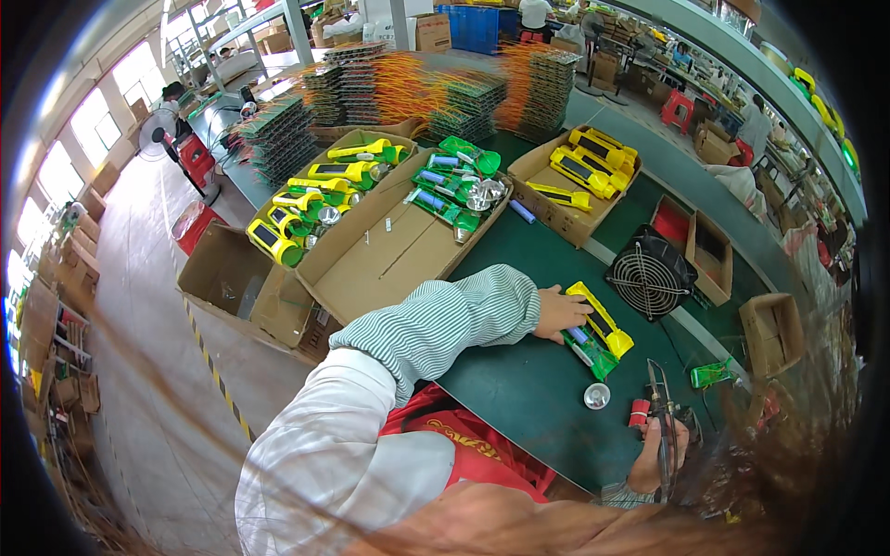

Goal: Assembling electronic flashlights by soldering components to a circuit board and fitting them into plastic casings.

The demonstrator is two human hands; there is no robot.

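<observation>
My left hand [557, 312], in a striped sleeve, reaches across the dark green table [519, 389] and holds a yellow and green handheld device [601, 332] down at its near end. My right hand [656, 456] is at the lower right, closed around a thin soldering iron [659, 400] whose tip points up toward the device. A small round silver reflector [596, 396] lies on the table between the two hands. A small red part [639, 413] sits beside the iron.
A black fan [650, 273] stands right of the device. Open cardboard boxes hold yellow housings [584, 171], green parts [451, 190] and more yellow units [320, 199]. Stacks of circuit boards [464, 102] line the back. A loose green part [711, 373] and a small box [771, 332] lie right.
</observation>
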